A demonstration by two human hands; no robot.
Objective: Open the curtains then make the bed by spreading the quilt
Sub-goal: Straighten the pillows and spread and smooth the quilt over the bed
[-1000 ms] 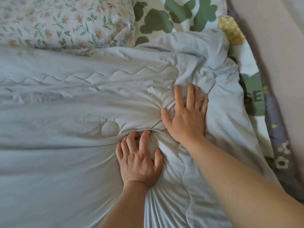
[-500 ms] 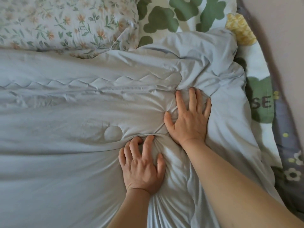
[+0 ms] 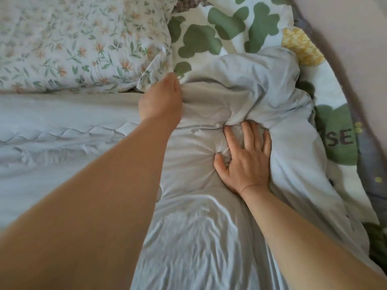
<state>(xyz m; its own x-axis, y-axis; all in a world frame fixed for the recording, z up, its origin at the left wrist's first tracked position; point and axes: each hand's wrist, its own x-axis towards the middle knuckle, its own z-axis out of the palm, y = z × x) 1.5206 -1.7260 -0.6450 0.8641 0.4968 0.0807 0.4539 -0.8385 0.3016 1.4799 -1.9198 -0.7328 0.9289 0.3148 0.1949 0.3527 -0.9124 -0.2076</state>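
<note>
The left forearm (image 3: 100,206) and right forearm (image 3: 303,237) are bare; a thin line, perhaps a crease, rings the right wrist (image 3: 252,188).

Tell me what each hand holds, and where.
Right hand presses flat on the pale blue quilt, gripping nothing. Left hand is at the quilt's top edge; its fingers are hidden, so cannot tell.

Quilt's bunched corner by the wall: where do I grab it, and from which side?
Probably the heaped corner of the quilt, along its loose edge facing the green-patched bedding. It stands up in folds there, so fingers can pinch it from the head end; the right hand presses flat just below.
</note>
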